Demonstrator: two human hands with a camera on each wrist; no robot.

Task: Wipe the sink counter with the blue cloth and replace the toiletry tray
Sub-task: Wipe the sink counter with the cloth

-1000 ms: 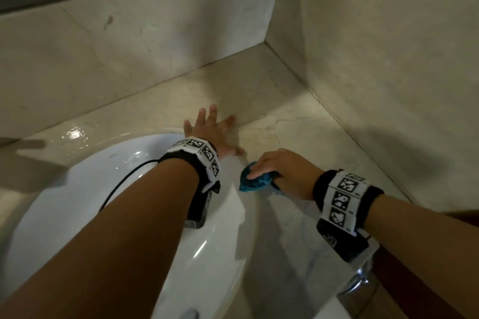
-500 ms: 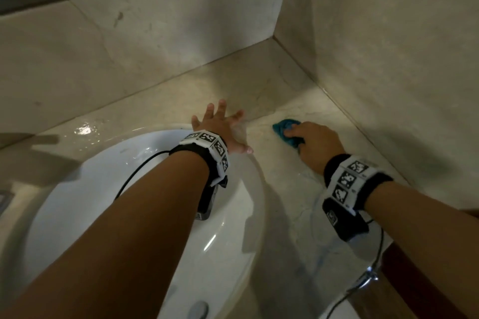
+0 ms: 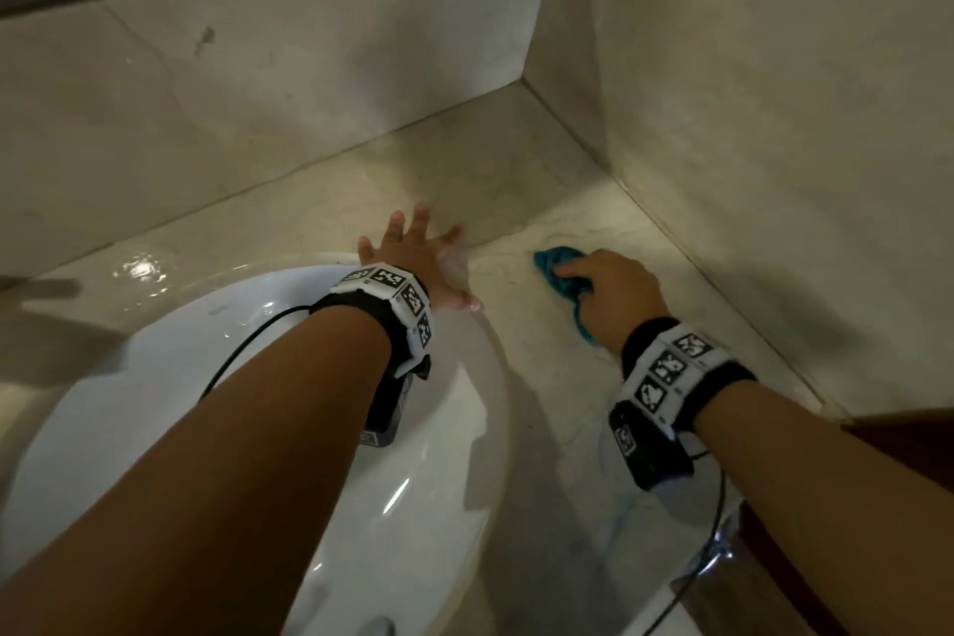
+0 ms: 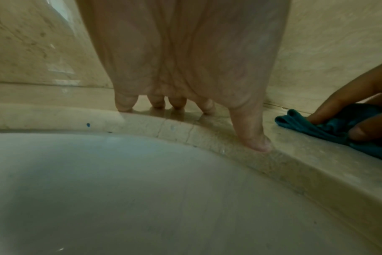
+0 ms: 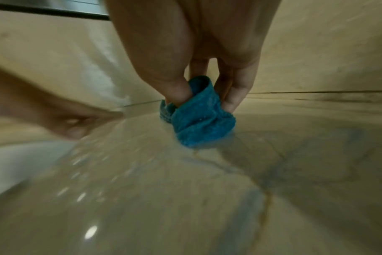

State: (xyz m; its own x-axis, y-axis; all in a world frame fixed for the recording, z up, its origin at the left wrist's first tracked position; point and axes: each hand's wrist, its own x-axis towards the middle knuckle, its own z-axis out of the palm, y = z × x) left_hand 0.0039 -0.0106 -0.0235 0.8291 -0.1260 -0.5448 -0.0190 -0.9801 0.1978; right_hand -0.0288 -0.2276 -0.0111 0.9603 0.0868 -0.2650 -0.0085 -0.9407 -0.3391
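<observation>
Beige marble sink counter point(image 3: 547, 403) fills the corner, wet sheen seen in places. Blue cloth point(image 3: 560, 274) is bunched and pressed on the counter right of the white basin point(image 3: 449, 455), near the side wall; it is gripped by the right hand point(image 3: 614, 294), fingers curled round it. Left hand point(image 3: 418, 263) is spread flat on the counter at the basin rim, just left of the cloth, not touching it. Wiping is judged under way; far corner is likely left. No toiletry tray is seen, so replacing it is not yet done.
</observation>
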